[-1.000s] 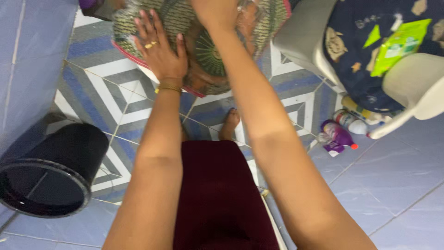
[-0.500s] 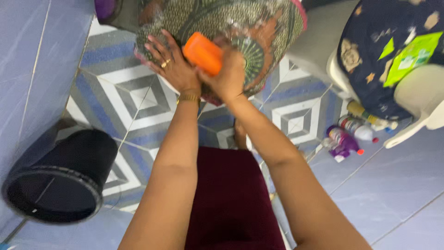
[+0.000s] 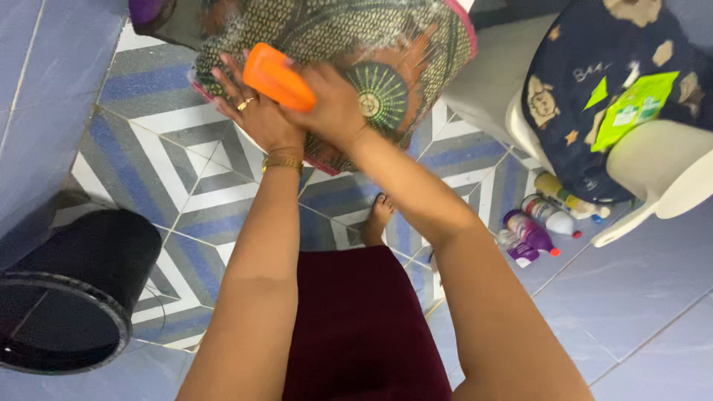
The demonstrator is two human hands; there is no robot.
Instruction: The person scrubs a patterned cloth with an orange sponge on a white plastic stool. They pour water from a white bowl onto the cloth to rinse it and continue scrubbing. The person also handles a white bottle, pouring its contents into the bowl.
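While the patterned cloth [image 3: 371, 67] lies bunched at the far end of the scene, straight ahead of the person's knees, both hands meet on its near edge. The right hand [image 3: 330, 104] is clamped around an orange brush [image 3: 276, 76], whose long axis runs slantwise from upper left to lower right, its free end pointing left and slightly away. The left hand [image 3: 256, 111] lies flat on the cloth with fingers spread, just under that free end, touching or nearly touching the brush; it grips nothing that I can make out. So the brush sits between the two hands, held only by the right, and the cloth extends away and to the right of them. The cloth looks wet and soapy, though blur hides the detail. A black bucket [image 3: 74, 304] lies on its side on the tiled floor [image 3: 215, 178] at near left, well apart. Some bottles [image 3: 538, 223] lie at right, beside a white seat draped with a dark printed cloth [image 3: 587, 96].
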